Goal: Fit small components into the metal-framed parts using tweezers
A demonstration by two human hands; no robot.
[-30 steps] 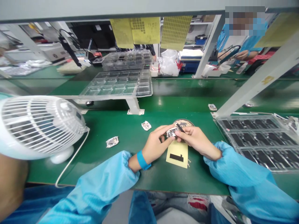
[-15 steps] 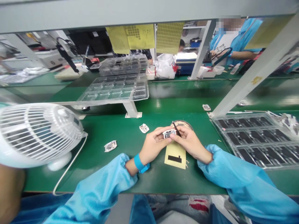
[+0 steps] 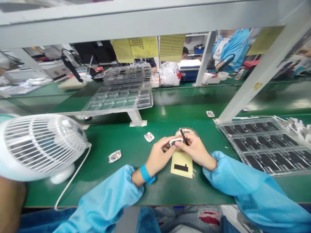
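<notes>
My left hand [image 3: 160,153] is closed on the left side of a small white casing [image 3: 175,141] with a dark inside. Black tweezers [image 3: 184,136] rest in my right hand [image 3: 195,149], whose thumb and fingers also touch the casing's right side. Just behind the hands lies a round dish [image 3: 190,131] of small bits, partly hidden. Below them a yellow sheet [image 3: 182,160] bears a black strip [image 3: 181,167]. Two more white casings, one nearer [image 3: 115,156] and one farther [image 3: 149,137], lie to the left on the green table.
A white fan [image 3: 43,145] with its cable stands at the left. At the right is a clear tray [image 3: 239,147] of black parts. Stacked clear trays [image 3: 121,95] sit on a raised shelf. Another casing [image 3: 210,114] lies near a slanted post [image 3: 245,87]. People are beyond.
The view has shifted, so the frame's beam sits lower. The casing in my hands has tilted, showing less of its inside. Both hands keep their hold.
</notes>
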